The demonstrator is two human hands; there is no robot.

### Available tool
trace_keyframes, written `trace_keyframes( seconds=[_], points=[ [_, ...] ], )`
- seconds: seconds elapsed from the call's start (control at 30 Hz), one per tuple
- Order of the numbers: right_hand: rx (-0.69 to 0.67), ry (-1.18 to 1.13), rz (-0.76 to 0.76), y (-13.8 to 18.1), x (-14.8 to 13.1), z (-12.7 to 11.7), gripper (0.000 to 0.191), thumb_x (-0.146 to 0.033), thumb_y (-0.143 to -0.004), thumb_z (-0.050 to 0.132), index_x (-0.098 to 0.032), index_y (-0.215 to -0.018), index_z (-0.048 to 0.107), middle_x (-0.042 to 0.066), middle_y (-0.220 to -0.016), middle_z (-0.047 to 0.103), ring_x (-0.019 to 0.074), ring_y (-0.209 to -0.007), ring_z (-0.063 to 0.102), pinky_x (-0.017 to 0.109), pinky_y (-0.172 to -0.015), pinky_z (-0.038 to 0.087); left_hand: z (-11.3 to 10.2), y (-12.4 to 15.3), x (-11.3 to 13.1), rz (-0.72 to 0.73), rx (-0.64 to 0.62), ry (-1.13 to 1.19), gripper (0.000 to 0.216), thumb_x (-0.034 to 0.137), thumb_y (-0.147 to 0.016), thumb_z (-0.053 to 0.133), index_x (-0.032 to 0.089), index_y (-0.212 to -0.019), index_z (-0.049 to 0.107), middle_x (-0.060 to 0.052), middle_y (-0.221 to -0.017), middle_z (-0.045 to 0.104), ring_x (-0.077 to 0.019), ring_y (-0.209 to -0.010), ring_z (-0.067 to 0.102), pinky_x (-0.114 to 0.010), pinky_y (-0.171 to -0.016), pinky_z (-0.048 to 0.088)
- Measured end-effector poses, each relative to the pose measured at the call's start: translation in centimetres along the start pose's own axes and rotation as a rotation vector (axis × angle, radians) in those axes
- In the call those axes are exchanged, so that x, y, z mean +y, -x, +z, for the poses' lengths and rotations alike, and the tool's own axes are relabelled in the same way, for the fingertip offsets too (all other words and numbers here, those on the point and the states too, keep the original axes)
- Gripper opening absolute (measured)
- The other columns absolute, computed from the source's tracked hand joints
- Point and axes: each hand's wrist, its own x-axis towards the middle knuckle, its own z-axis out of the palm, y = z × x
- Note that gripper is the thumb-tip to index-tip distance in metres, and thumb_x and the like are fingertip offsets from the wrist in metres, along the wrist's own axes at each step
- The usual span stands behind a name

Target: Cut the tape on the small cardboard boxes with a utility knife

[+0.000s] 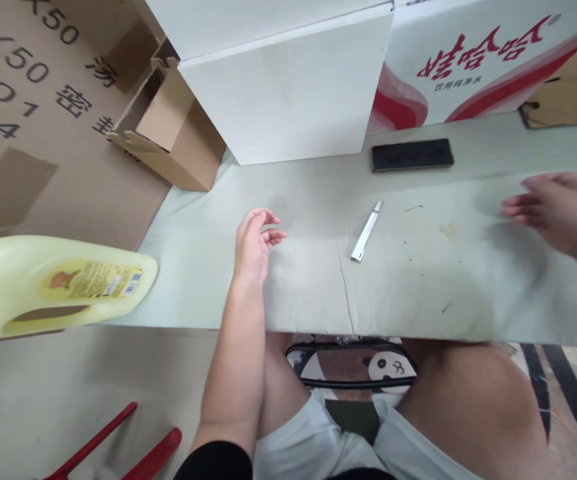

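My left hand hovers over or rests on the cloth-covered table, its fingers loosely curved and apart, with nothing in it. At the right side, my right hand is a little blurred; its fingers are loosely bent and I see nothing in them. Between the two hands lies a slim silver utility knife, slanting, with neither hand touching it. A black phone lies flat behind the knife.
A white box and a red-and-white printed carton stand along the back. At the left are a small open cardboard box, a large carton and a pale yellow jug. The table's front edge runs above my knees.
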Motion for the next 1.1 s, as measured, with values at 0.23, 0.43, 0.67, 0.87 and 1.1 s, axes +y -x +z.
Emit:
trace_keyframes(
  seconds=[0.23, 0.43, 0.67, 0.87, 1.1],
  points=[
    [-0.441, 0.051, -0.108, 11.7, -1.1, 8.3, 0.011, -0.033, -0.087, 0.064, -0.023, -0.092, 0.063, 0.005, -0.070, 0.068, 0.0206, -0.061, 0.067, 0.036, -0.057, 0.051, 0.3, 0.4, -0.1, -0.014, 0.007, 0.000, 0.025, 0.044, -0.073, 0.069, 0.022, -0.081, 0.059, 0.000, -0.083, 0.065, -0.0094, -0.055, 0.063, -0.022, -0.056, 0.049],
    [-0.678, 0.198, -0.519, 18.0, 1.8, 15.6, 0.018, -0.027, -0.089, 0.054, -0.021, -0.102, 0.063, 0.014, -0.107, 0.074, 0.0293, -0.101, 0.069, 0.049, -0.092, 0.055, 0.1, 0.2, -0.3, -0.004, 0.003, -0.050, 0.030, 0.047, -0.073, 0.069, 0.022, -0.083, 0.057, 0.000, -0.085, 0.065, -0.0092, -0.056, 0.064, -0.021, -0.056, 0.049],
    [-0.713, 0.421, -0.810, 18.7, 3.4, 16.9, 0.019, -0.022, -0.094, 0.051, -0.019, -0.103, 0.067, 0.016, -0.107, 0.071, 0.0329, -0.104, 0.062, 0.049, -0.095, 0.048, -1.8, -1.2, -1.0, 0.032, 0.124, -0.178, 0.028, 0.045, -0.075, 0.069, 0.022, -0.083, 0.056, 0.001, -0.082, 0.064, -0.0116, -0.060, 0.066, -0.023, -0.057, 0.047],
    [-0.685, 0.505, -0.899, 18.9, 3.6, 17.0, 0.019, -0.022, -0.097, 0.050, -0.020, -0.103, 0.068, 0.014, -0.109, 0.072, 0.0310, -0.105, 0.062, 0.046, -0.095, 0.047, -3.6, -7.6, 2.7, 0.208, 0.353, -0.377, 0.011, 0.015, -0.082, 0.065, 0.022, -0.082, 0.057, 0.003, -0.080, 0.058, -0.0145, -0.087, 0.061, -0.025, -0.074, 0.047],
    [-0.654, 0.521, -0.927, 18.8, 3.7, 17.2, 0.019, -0.021, -0.096, 0.050, -0.019, -0.103, 0.069, 0.013, -0.105, 0.072, 0.0303, -0.102, 0.062, 0.045, -0.092, 0.048, -8.0, -13.3, 10.7, 0.320, 0.468, -0.654, 0.046, 0.004, -0.070, 0.085, 0.024, -0.100, 0.055, 0.003, -0.091, 0.048, -0.0288, -0.142, 0.039, -0.044, -0.130, 0.010]
  ],
)
